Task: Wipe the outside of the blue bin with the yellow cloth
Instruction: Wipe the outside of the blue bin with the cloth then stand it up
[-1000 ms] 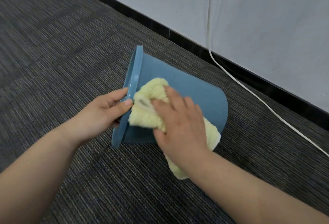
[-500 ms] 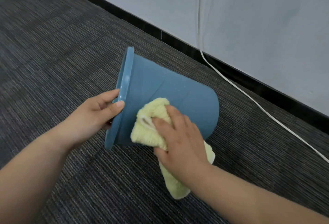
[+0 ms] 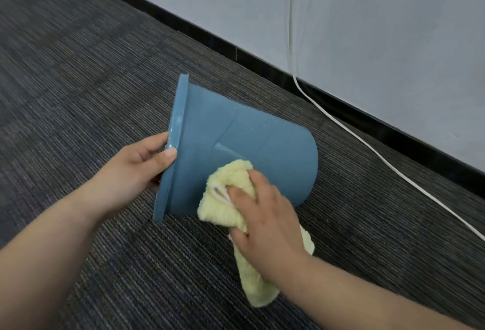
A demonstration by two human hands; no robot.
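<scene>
Head, R hand grips cloth, on bin

Blue bin: smooth plastic, slight sheen; yellow cloth: fluffy, matt terry pile. Carpet: dark, ribbed, rough weave; wall: matt, smooth; cable: white, smooth.

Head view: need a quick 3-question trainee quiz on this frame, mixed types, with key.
1. True or false: the bin stands upright on the carpet.
2. Which hand grips the rim? A left, B right, C neither.
3. Fill in: the right hand presses the ____ against the bin's side.
Key: 1 false, it is tipped sideways; 2 A, the left hand; 3 cloth.
</scene>
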